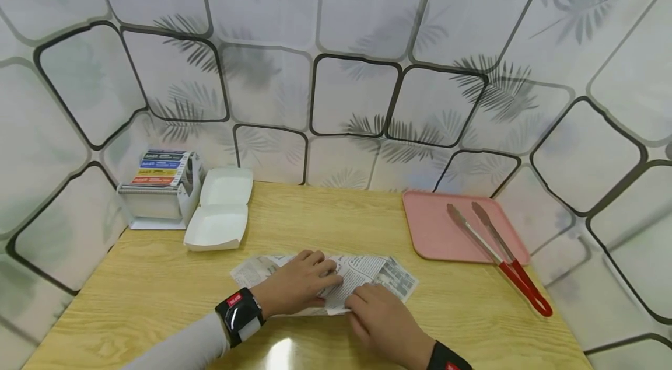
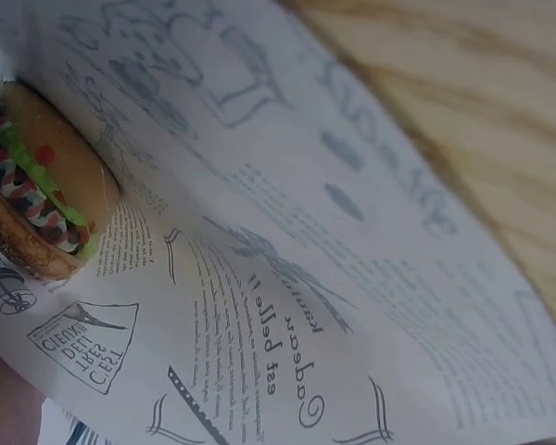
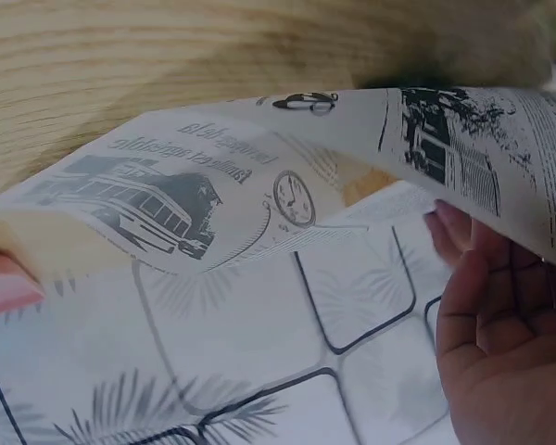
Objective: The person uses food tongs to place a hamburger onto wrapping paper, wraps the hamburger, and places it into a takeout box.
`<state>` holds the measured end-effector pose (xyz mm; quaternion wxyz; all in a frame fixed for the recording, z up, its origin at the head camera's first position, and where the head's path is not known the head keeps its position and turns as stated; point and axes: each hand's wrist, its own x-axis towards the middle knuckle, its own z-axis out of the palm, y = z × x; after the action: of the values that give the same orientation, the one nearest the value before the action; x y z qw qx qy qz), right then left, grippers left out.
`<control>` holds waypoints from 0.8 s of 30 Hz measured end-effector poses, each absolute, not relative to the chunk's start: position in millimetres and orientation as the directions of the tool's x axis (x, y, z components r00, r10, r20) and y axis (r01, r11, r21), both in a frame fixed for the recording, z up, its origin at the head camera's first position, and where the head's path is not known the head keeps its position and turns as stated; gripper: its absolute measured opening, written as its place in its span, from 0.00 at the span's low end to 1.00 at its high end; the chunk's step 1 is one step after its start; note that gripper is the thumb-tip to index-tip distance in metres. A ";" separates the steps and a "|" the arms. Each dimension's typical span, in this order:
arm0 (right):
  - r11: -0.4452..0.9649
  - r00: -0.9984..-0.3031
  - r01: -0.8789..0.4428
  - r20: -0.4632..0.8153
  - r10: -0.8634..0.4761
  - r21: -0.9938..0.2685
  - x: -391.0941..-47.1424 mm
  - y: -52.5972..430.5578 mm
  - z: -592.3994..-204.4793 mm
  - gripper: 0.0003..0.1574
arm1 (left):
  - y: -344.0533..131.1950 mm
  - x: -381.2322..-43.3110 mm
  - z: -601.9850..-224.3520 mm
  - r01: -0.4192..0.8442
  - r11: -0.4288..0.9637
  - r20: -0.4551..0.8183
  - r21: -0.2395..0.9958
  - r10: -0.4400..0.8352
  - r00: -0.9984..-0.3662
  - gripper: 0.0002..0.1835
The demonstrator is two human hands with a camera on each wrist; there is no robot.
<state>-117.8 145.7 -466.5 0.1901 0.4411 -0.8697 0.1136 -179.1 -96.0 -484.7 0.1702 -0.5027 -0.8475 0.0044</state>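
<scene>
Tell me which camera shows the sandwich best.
The left wrist view: the sandwich shows its bun and layered filling there. The right wrist view shows only a brownish patch, possibly bun; the head view doesn't clearly show it.

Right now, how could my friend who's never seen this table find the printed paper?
Start at the wooden table below the patterned wall. Look to its nearer middle, where the left hand and right hand are both at the printed paper. It's the pale sheet covered in dark writing and pictures, unlike the plain white box and the pink tray.
</scene>
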 end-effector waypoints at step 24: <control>0.716 -0.850 -0.523 0.228 -0.475 -0.461 -178.4 130.2 -464.9 0.11 | -128.2 -198.5 -479.5 0.591 0.368 0.205 0.718 0.700 -0.684 0.16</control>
<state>-178.4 130.2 -464.9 0.0465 0.2697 -0.9252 0.2628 -198.5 -128.2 -479.5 -0.0674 -0.3915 -0.8244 -0.4032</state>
